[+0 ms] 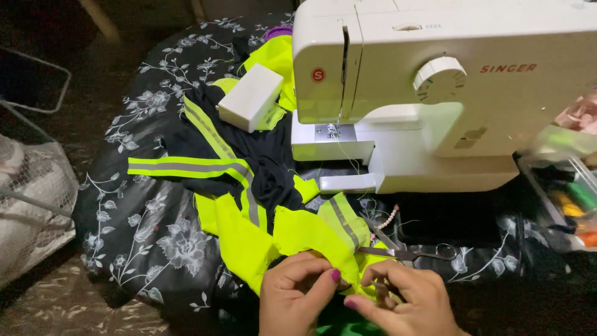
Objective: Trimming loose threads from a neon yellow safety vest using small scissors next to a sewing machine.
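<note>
Two bare hands work at the near edge of a table draped in a black cloth (149, 205) printed with grey flowers. The left hand (297, 292) curls nearly shut, thumb and fingertips pinching a fold of neon yellow fabric (311, 233); the right hand (404, 298) is also curled close, fingers pinching the same fabric's edge just beside the left, and whether it grips anything else cannot be told. The yellow piece, trimmed with a grey reflective strip, lies in front of one white sewing machine (448, 93), which stands at the far right of the table. One pair of scissors (407, 253) rests on the cloth, touching the fabric just beyond the right hand, near one short string of pink beads (387, 219). One white rectangular box (250, 97) sits on a heap of dark fabric (267, 155) crossed by yellow-and-grey reflective bands, left of the machine. At the right edge, one clear plastic container (563, 186) holds blurred items in green, orange and yellow. At the left edge, one wire basket (31, 186) holds a pale bundle.
</note>
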